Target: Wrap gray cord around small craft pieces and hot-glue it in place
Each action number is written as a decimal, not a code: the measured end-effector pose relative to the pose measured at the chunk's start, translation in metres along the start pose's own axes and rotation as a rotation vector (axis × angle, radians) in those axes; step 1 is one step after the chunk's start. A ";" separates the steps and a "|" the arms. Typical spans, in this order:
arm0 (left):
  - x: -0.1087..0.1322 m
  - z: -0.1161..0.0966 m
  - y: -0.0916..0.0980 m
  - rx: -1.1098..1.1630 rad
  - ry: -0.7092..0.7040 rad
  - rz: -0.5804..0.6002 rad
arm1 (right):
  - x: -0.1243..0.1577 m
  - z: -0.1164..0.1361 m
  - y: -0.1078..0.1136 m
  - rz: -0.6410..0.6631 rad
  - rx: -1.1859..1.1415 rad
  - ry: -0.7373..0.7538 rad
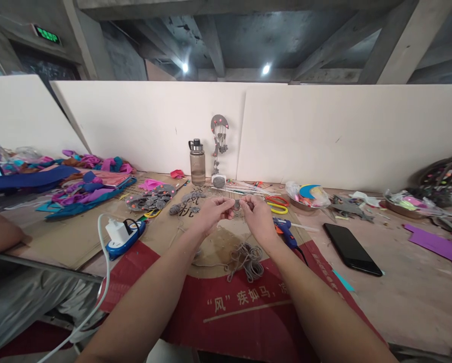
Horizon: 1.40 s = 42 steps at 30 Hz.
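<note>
Over the cardboard mat, my left hand [214, 214] and my right hand [257, 216] meet with fingertips pinched on a small grey piece [237, 205]; it looks like felt, but its shape is partly covered by the fingers. Below them lies a loose tangle of grey cord [250, 262], one strand trailing left. Just beyond my right hand are red-handled scissors [277, 200] and yellow-handled scissors [277, 208]. A blue glue gun [285, 230] rests beside my right wrist. Small grey pieces [186, 205] lie left of my left hand.
A water bottle [198, 164] stands near the white partition, beside a hanging grey crescent ornament [220, 122]. A black phone [351, 248] lies at right. At left are a blue power strip [125, 241], piled felt scraps [86, 194] and another person's arm [1, 234].
</note>
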<state>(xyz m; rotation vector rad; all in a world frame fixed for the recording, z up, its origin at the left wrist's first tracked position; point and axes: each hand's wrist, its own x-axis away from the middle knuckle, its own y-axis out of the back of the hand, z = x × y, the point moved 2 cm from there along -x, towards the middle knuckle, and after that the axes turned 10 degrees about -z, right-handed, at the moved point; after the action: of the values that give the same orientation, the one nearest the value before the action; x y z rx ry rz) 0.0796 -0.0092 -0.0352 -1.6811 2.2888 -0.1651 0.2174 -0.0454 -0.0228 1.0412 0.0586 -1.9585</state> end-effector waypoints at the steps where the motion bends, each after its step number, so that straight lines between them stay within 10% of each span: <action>1: 0.000 0.001 0.000 0.001 0.004 -0.005 | 0.001 0.000 -0.001 0.001 -0.003 -0.007; 13: -0.004 0.004 0.004 -0.444 -0.247 -0.190 | 0.011 -0.012 -0.015 0.062 -0.055 -0.056; 20: -0.005 0.015 0.001 -0.107 0.026 -0.006 | 0.011 -0.023 -0.018 -0.019 -0.153 -0.183; 31: -0.017 0.028 0.010 -0.247 -0.059 -0.184 | 0.017 -0.030 -0.028 0.100 -0.250 -0.227; 42: -0.017 0.031 0.014 -0.036 0.045 0.029 | 0.009 -0.042 -0.028 0.124 -0.200 -0.261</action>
<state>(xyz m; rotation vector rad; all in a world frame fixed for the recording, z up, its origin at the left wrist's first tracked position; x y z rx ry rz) 0.0813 0.0133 -0.0658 -1.6774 2.3617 -0.1580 0.2224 -0.0173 -0.0653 0.6394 0.0439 -1.9154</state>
